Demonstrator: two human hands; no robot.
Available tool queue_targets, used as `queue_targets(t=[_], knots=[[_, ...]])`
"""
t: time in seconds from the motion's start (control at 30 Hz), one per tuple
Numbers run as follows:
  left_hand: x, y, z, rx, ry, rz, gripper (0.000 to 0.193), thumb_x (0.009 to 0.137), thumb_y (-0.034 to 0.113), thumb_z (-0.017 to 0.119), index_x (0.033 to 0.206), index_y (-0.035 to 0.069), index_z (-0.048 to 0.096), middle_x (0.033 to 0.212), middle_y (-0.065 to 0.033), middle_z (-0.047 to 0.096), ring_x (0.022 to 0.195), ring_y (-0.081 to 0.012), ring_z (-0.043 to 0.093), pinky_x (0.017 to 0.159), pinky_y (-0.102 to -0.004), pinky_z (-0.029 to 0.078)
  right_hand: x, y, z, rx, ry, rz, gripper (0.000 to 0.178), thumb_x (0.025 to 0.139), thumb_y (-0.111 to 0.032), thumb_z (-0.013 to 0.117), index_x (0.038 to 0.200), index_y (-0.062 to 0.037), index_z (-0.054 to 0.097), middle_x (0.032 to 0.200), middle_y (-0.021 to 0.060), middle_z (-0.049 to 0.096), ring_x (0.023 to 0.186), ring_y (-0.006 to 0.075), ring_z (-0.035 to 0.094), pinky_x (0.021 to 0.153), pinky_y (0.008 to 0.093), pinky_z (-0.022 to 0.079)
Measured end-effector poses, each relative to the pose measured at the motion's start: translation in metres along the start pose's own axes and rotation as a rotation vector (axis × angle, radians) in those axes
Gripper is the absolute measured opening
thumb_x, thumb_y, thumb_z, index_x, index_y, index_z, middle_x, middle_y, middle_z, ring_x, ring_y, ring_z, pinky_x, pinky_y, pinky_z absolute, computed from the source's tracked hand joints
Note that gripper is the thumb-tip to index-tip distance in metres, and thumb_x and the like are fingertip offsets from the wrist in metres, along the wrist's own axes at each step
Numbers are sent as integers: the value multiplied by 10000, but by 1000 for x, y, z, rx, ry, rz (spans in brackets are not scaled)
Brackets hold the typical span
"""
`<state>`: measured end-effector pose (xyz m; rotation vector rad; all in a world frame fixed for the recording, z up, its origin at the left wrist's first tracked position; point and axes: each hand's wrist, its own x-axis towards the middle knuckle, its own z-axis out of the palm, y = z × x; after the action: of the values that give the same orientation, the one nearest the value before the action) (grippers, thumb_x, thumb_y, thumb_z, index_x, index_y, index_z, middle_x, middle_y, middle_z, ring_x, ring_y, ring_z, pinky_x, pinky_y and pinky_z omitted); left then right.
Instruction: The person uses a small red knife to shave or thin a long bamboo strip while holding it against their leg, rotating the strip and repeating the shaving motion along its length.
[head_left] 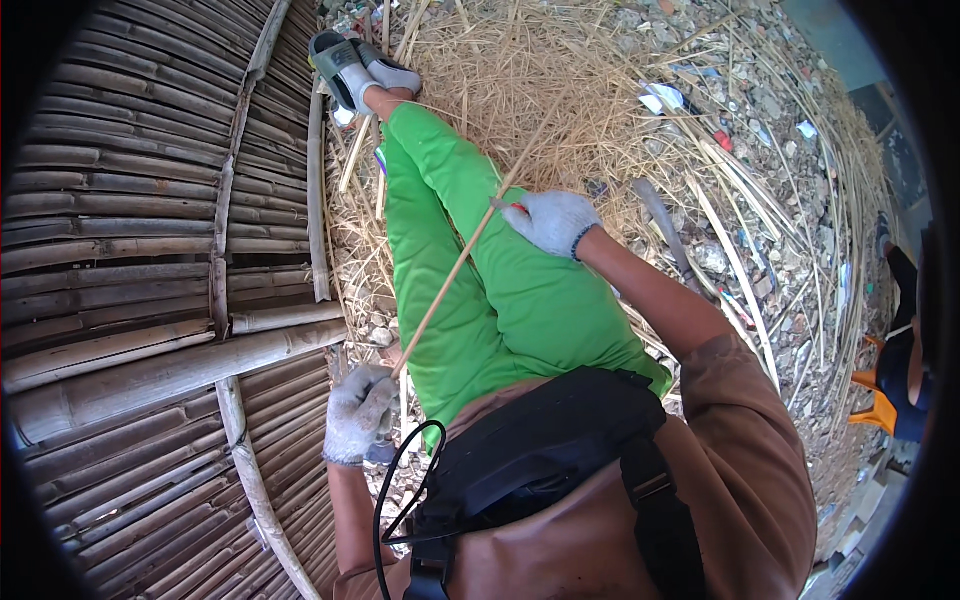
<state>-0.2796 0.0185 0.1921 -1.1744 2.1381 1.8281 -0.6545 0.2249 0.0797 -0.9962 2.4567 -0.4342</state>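
A long, thin tan bamboo strip (pixel 440 293) runs slantwise across my green-trousered legs, its far end reaching over the straw. My gloved left hand (pixel 359 412) is closed around its near end, beside my left hip. Over my right thigh, my gloved right hand (pixel 556 222) is closed at the strip's middle. Between those fingers shows a small tool with a red part (pixel 519 208), touching or very close to the strip. Most of this tool is hidden by the glove, so its kind is unclear.
A bamboo slat panel (pixel 130 200) with thick poles stands close on my left. Loose straw (pixel 530 60) covers the ground ahead. A dark, flat, blade-like piece (pixel 662 222) and long pale strips (pixel 735 280) lie to my right on rubble. Another person sits on an orange stool (pixel 876 405) at far right.
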Motion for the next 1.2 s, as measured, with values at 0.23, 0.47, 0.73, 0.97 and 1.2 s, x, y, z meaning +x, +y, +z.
queue_targets(t=[0.23, 0.47, 0.73, 0.97, 1.2], knots=[[94, 39, 69, 123, -60, 70, 176, 1099, 191, 680, 1113, 21, 720, 756, -7, 671, 502, -67, 536, 440, -269, 425, -3, -2, -4, -11, -18, 14, 661, 1109, -631, 435, 1084, -80, 800, 1095, 232, 819, 1042, 446, 790, 942, 583, 618], [142, 57, 96, 185, -100, 164, 177, 1089, 212, 674, 1057, 43, 718, 745, -16, 683, 506, -83, 558, 446, -287, 442, 1, -1, 0, -10, -22, -8, 659, 1112, -626, 434, 1058, -76, 793, 1095, 239, 817, 1032, 449, 790, 932, 585, 618], [67, 24, 41, 338, -4, 258, 170, 1068, 180, 702, 1073, 19, 754, 742, -41, 695, 572, -80, 607, 527, -292, 485, 2, 2, 4, -5, -14, -34, 640, 1108, -620, 454, 1059, -77, 789, 1054, 237, 816, 1001, 442, 794, 901, 588, 619], [4, 24, 6, 314, 37, 121, 147, 1045, 117, 715, 1104, -7, 766, 712, -41, 678, 593, -73, 592, 551, -300, 495, 0, 2, 3, 16, 19, -11, 643, 1109, -616, 455, 1030, -77, 796, 1048, 236, 816, 989, 447, 794, 898, 591, 619], [102, 44, 67, 290, -32, 212, 170, 1070, 195, 698, 1048, 29, 729, 737, -32, 697, 545, -83, 580, 506, -289, 479, -2, -4, -5, 25, -15, 4, 664, 1111, -622, 444, 1040, -64, 796, 1056, 244, 815, 1006, 457, 790, 914, 598, 617]])
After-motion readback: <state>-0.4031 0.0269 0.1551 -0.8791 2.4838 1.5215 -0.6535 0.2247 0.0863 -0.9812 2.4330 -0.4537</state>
